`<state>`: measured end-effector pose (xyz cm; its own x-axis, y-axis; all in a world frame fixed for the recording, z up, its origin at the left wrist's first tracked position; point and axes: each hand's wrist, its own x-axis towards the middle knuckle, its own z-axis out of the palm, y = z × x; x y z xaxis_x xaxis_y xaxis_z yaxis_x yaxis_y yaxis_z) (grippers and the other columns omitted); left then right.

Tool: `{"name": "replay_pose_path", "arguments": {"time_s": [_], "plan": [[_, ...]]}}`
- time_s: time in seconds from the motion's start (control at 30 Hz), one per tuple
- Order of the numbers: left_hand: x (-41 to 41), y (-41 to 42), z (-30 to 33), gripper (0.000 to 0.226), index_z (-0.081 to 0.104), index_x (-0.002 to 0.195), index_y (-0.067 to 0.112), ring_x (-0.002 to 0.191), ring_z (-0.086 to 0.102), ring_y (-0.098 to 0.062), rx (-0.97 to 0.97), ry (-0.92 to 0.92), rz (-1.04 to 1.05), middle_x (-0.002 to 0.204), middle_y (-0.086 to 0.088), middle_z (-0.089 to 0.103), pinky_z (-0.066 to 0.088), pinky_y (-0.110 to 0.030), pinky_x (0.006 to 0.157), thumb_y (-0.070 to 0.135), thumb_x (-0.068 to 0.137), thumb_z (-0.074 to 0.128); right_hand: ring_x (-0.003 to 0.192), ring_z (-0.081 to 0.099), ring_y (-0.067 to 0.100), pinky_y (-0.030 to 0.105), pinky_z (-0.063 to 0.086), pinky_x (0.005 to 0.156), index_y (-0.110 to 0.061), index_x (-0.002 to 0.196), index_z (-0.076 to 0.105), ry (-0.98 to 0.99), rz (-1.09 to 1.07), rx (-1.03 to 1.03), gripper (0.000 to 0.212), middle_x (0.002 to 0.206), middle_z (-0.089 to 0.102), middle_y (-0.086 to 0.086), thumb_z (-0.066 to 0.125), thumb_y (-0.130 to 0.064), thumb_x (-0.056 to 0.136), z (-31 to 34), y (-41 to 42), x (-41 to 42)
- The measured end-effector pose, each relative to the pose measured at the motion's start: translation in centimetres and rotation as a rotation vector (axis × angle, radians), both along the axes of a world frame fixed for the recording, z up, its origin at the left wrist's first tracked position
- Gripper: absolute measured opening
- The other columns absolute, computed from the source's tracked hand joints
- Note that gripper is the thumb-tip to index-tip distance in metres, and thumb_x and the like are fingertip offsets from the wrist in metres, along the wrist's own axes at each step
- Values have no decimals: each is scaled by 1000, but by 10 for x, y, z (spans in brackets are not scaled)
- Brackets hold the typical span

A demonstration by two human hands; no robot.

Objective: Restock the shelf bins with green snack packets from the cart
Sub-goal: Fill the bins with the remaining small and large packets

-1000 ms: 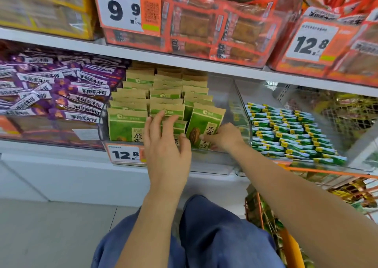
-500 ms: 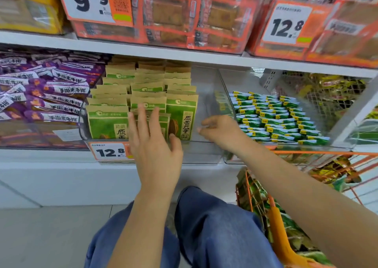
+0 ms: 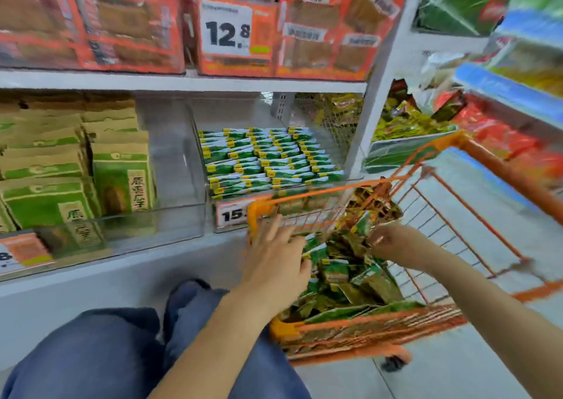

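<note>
left hand point(image 3: 274, 264): I have it over the cart point(image 3: 359, 328), fingers spread and straight, grip empty, at the packets point(image 3: 335, 272).
right hand point(image 3: 396, 243): fingers curled at the pile top; blurred, I can't tell if this grip has a packet.
packets: loose heap in the cart; target bin point(image 3: 210, 167) just above-left, partly filled in neat rows.
step: I'd gather a flat handful with both hands, same orientation.
risk: foil likely slippery; don't overfill the grip.

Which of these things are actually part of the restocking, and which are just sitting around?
Part of the job:
orange cart
green packets in the cart
clear bin of green packets
left hand
right hand

Just there:
paper snack bags
red packs above
</note>
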<state>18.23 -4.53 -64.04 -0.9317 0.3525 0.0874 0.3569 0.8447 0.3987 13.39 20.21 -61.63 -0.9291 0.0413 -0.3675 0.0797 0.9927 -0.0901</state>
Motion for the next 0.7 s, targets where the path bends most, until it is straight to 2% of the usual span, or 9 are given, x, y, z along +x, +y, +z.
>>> {"name": "replay_pose_path", "arguments": {"time_s": [0.1, 0.17, 0.23, 0.3, 0.4, 0.47, 0.57, 0.63, 0.7], "plan": [[2, 10, -9, 41, 51, 136, 22, 148, 2, -19, -123, -18, -4, 155, 1, 29, -4, -37, 118, 38, 100, 40, 105, 60, 22, 30, 49, 84, -16, 121, 61, -244, 129, 191, 42, 118, 64, 5, 64, -39, 86, -20, 18, 4], [1, 10, -12, 37, 53, 133, 25, 146, 10, -16, -61, -6, 22, 149, 6, 38, 0, -35, 118, 36, 100, 39, 104, 60, 23, 29, 48, 80, -16, 120, 63, -346, 236, 235, 45, 115, 64, 6, 66, -43, 84, -24, 17, 9], [2, 8, -13, 34, 56, 129, 27, 143, 17, -13, -1, 10, 34, 142, 11, 46, 3, -31, 116, 33, 100, 40, 102, 62, 22, 28, 47, 80, -14, 114, 68, -407, 300, 105, 40, 112, 67, 5, 68, -41, 84, -16, 12, 14], [2, 8, -13, 31, 59, 124, 28, 139, 24, -11, 12, 32, 37, 136, 13, 51, 8, -28, 114, 32, 100, 41, 99, 62, 25, 31, 48, 83, -10, 109, 70, -461, 344, -72, 30, 108, 70, 10, 70, -27, 84, -6, 8, 18], [1, 8, -15, 30, 61, 121, 28, 134, 31, -10, 2, 56, 39, 130, 13, 56, 16, -27, 110, 33, 99, 42, 99, 59, 30, 34, 45, 85, -4, 109, 68, -564, 417, -133, 28, 108, 67, 17, 68, -17, 85, -3, 5, 23], [0, 9, -16, 30, 62, 120, 27, 131, 35, -10, -10, 66, 38, 128, 13, 57, 19, -27, 108, 33, 99, 43, 99, 61, 23, 31, 49, 86, -11, 117, 65, -520, 450, -127, 35, 112, 67, 8, 69, -27, 86, -11, 0, 27], [-2, 10, -18, 28, 64, 118, 26, 126, 41, -12, -8, 78, 39, 123, 11, 60, 25, -29, 107, 32, 98, 44, 92, 59, 6, 24, 49, 82, -23, 122, 64, -404, 495, -283, 40, 109, 65, -7, 65, -43, 87, -22, -15, 36], [-2, 9, -19, 28, 64, 117, 27, 123, 43, -11, -10, 88, 38, 121, 12, 61, 26, -28, 105, 32, 98, 44, 75, 53, -1, 18, 44, 68, -21, 115, 67, -363, 565, -274, 35, 93, 63, -12, 63, -44, 89, -28, -27, 38], [-3, 9, -20, 28, 63, 117, 28, 123, 44, -10, -10, 84, 39, 121, 13, 60, 27, -28, 104, 33, 98, 43, 61, 43, -4, 12, 31, 58, -14, 107, 69, -318, 577, -236, 33, 74, 50, -17, 61, -41, 91, -32, -35, 36]]}}
